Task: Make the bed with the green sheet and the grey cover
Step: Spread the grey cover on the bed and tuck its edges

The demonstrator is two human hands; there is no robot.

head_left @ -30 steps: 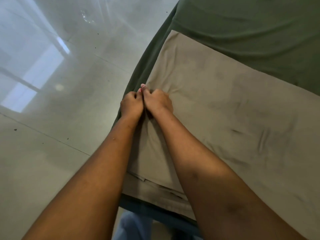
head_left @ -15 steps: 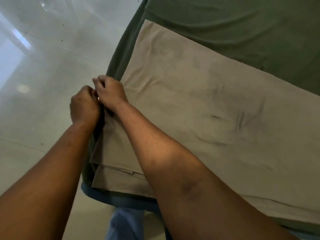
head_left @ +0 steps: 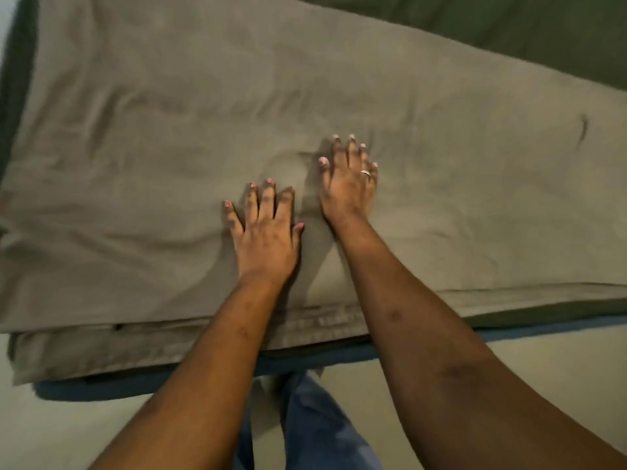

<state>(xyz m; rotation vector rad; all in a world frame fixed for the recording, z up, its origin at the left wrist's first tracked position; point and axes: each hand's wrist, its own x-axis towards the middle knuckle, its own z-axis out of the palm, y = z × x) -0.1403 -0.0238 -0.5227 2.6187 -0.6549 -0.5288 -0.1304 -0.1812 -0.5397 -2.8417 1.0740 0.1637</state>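
Grey cover (head_left: 169,147) lies folded on the green sheet (head_left: 509,35) along the bed's near edge; left hand (head_left: 264,239) and right hand (head_left: 346,188), fingers spread, press flat, apparently smoothing wrinkles.

Pale, smooth floor (head_left: 543,374) along the bottom, showing on both sides of the frame and in a sliver at the top left corner. Dark blue mattress edge (head_left: 101,385) running as a narrow band across the lower part, just above the floor, thicker at the left and thinner toward the right. Blue denim trouser leg (head_left: 315,425) at bottom centre, close against that blue band, blurred. Small silver ring (head_left: 365,172) on one finger, right of centre.
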